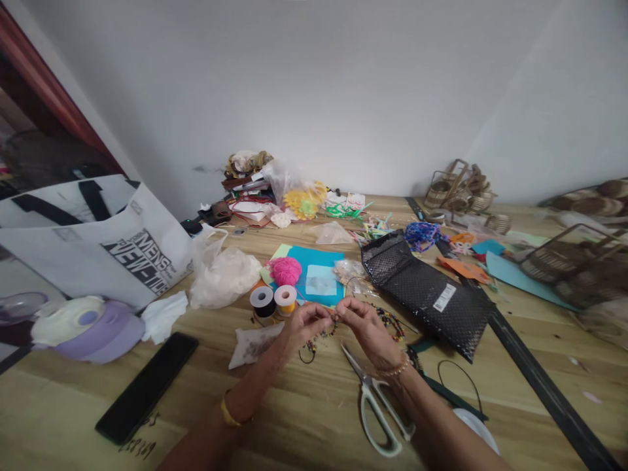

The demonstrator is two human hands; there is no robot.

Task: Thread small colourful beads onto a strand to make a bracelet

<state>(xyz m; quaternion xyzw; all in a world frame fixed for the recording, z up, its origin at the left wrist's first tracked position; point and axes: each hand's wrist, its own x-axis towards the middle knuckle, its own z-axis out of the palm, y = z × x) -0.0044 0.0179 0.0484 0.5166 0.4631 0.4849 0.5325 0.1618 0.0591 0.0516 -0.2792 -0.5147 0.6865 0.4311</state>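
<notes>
Over on the left sit a white tote bag [98,252] and a black phone [147,386] lying flat, then two thread spools [275,299] and a pink yarn ball [286,270] just beyond the hands. Mid-table, the left hand [304,324] and right hand [366,327] are both pinched together on a beaded strand [333,325] held just above the wood, so I'd guess the stringing is partway: some beads on, thin cord still bare. Nearer right, white-handled scissors [377,405] lie untouched, with a black mesh pouch [426,288] farther right.
</notes>
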